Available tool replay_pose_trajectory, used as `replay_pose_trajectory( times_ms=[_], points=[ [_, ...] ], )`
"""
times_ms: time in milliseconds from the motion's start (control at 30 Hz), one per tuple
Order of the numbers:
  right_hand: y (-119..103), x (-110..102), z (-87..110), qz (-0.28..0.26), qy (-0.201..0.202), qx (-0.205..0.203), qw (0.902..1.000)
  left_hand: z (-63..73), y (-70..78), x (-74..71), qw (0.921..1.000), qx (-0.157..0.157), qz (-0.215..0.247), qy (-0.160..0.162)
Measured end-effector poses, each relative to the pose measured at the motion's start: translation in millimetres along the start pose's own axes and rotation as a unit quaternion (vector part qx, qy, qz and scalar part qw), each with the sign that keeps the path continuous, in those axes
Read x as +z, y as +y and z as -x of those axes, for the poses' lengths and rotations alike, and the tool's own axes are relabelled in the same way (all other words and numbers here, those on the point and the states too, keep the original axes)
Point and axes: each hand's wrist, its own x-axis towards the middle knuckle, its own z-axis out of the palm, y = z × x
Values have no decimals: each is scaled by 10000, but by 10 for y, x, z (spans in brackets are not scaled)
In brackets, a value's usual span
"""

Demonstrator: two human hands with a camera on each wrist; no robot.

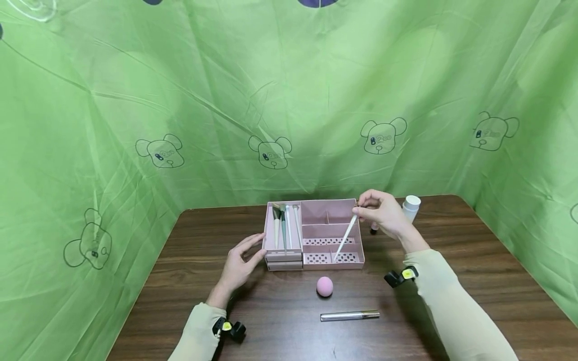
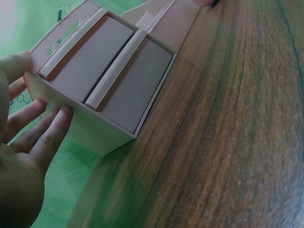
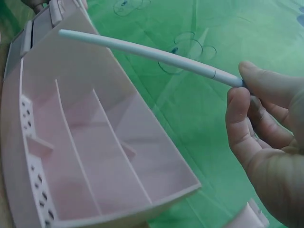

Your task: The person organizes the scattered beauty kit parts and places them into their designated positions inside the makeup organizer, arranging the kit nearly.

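Observation:
A pink desk organizer (image 1: 331,204) stands on the table, with drawers (image 2: 92,52) at its front left and open compartments at its right. My left hand (image 1: 239,263) rests against its left side, the fingers fairly straight on the wall. My right hand (image 1: 381,213) holds a slim white stick (image 3: 137,50), pinched at one end between thumb and fingertips over the right compartments. A seam shows near the gripped end; the fingers hide its tip. Several makeup brushes (image 1: 283,225) lie in the left top tray. The right compartments (image 3: 90,156) show nothing inside.
A pink ball (image 1: 324,286) and a silver tube with a gold end (image 1: 349,315) lie in front of the organizer. Behind the right hand stands a white bottle (image 1: 411,205), with a small dark-capped item (image 1: 374,228) nearby. A green curtain (image 1: 289,100) surrounds the table.

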Motion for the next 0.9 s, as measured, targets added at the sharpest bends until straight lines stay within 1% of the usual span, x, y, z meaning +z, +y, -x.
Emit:
replay_pose_trajectory(
  times_ms=[67, 167, 300, 367, 567, 700, 900],
  points=[
    [-24, 66, -73, 4, -37, -59, 10000, 3, -4, 0, 10000, -7, -15, 13],
    [-54, 166, -177, -154, -119, -159, 9997, 3, -18, -3, 10000, -12, -21, 27],
    [-82, 286, -305, -410, -269, -127, 9987, 3, -44, -7, 10000, 16, -11, 36],
    [-98, 338, -368, -464, -320, -47, 9984, 5, -45, -9, 10000, 31, -17, 46],
    [-117, 483, -563, -410, -468, 242, 9978, 7, -20, -7, 9999, 58, -58, 60],
    [-110, 578, -669, -352, -594, 260, 9973, 3, -11, -6, 10000, 56, -59, 39],
    [-109, 702, -782, -121, -586, 482, 9970, -12, -41, -11, 9999, 101, -45, -19]
  ],
)
